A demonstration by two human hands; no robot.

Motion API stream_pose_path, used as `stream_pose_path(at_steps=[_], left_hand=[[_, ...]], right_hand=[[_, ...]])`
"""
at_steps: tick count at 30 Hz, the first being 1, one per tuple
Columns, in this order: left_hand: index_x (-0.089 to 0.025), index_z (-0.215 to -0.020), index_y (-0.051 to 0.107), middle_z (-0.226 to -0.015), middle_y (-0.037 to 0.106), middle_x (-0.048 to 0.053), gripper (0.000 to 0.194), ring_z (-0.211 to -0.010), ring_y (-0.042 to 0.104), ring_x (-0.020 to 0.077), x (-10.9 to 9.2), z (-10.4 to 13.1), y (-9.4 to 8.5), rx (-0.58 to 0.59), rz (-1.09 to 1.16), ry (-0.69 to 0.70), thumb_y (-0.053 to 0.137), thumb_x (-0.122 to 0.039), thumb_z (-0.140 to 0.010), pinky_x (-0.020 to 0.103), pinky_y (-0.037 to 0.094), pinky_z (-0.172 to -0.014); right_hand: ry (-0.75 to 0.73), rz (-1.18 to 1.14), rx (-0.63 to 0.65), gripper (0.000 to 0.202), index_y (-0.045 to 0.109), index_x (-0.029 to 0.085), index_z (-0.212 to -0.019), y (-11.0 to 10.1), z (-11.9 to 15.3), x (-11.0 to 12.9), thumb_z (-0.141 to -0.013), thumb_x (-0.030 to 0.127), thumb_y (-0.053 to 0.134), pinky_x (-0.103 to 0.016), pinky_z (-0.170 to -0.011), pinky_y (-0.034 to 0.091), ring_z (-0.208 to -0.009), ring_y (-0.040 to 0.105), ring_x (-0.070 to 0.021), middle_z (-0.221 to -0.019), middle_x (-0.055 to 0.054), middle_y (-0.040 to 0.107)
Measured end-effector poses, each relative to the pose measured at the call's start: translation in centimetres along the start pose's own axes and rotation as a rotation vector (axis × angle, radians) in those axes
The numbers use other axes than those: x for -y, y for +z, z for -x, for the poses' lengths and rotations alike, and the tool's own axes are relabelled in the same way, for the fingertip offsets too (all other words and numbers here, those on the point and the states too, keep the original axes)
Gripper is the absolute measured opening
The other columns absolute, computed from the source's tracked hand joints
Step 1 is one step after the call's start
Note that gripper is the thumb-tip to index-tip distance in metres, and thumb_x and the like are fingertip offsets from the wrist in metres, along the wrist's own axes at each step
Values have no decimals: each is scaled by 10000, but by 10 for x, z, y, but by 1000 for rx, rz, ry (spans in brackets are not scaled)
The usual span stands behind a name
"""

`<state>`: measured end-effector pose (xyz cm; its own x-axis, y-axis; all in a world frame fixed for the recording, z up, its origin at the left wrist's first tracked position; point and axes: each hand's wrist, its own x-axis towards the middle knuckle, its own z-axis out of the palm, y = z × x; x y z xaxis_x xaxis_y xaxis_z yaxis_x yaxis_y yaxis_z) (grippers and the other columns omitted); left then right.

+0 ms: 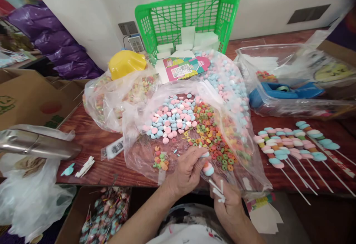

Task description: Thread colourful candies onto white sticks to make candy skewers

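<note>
My left hand (187, 170) is closed, its thumb and fingers pinching a pale blue marshmallow (205, 155) at the top of a partly threaded candy skewer (208, 169). Below that marshmallow sit an orange ring and pink and blue pieces. My right hand (228, 198) is wrapped round several white sticks (218, 191), whose ends poke out beneath the skewer. Just beyond my hands, pink, blue and white marshmallows (174, 116) and multicoloured cereal rings (213, 131) lie on a clear plastic bag (133, 140). A small group of rings (161, 159) lies left of my left hand.
Finished skewers (294, 144) lie at the right. Behind stand a green basket (189, 1) and a clear bin (294, 105) with a blue tape dispenser (286, 91). At left are a steel flask (36, 144), loose sticks (85, 167) and, below the table, a box of wrapped candies (104, 214).
</note>
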<state>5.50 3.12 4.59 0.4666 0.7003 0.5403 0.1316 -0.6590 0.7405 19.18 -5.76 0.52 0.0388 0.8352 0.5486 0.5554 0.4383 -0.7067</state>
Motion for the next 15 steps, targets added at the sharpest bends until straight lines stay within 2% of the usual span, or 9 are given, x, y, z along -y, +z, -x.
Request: stream_pose_path(at_steps=[4, 8, 10, 12, 14, 15], left_hand=[[-145, -1188, 573, -938, 686, 106, 269, -854, 651, 173, -6, 6, 14, 68, 23, 6, 489, -147, -932, 290, 547, -765], [-164, -1278, 530, -1113, 682, 135, 349, -1017, 653, 189, -10, 11, 18, 121, 58, 26, 468, -137, -936, 309, 543, -884], [-188, -1331, 497, -1205, 663, 126, 400, -1095, 636, 192, -8, 11, 6, 113, 23, 0, 470, -143, -934, 319, 529, -935], [-201, -1329, 512, -1206, 670, 107, 401, -1087, 643, 191, 0, 9, -18, 31, -92, -95, 481, -163, -931, 324, 528, -936], [-192, -1236, 598, -1097, 706, 90, 328, -973, 670, 181, 14, 6, -46, -116, -270, -220, 490, -178, -926, 318, 541, -873], [-178, -1143, 654, -1026, 716, 85, 272, -918, 670, 181, 22, 4, -59, -145, -367, -252, 496, -186, -921, 319, 540, -842]], right_hand=[[4, 67, -58, 349, 603, 164, -1131, -1, 3, -6, -854, 36, 434, -222, -475, 438, -490, 523, -118, -630, 18, 569], [58, 90, -64, 173, 645, 175, -875, -8, -1, -16, -877, 118, 481, -221, -444, 397, -446, 499, -112, -557, 25, 554], [200, 75, -137, 182, 622, 186, -732, -12, -5, -24, -889, 222, 535, -231, -450, 385, -447, 478, -114, -533, 22, 535], [383, -63, -248, 264, 593, 189, -698, -16, -9, -31, -899, 356, 555, -232, -458, 381, -467, 461, -112, -543, 24, 516], [530, -256, -326, 326, 589, 184, -741, -17, -10, -37, -889, 473, 555, -228, -471, 390, -503, 463, -111, -580, 24, 515], [570, -319, -334, 349, 589, 182, -758, -16, -10, -40, -875, 510, 564, -227, -480, 398, -521, 467, -112, -594, 23, 516]])
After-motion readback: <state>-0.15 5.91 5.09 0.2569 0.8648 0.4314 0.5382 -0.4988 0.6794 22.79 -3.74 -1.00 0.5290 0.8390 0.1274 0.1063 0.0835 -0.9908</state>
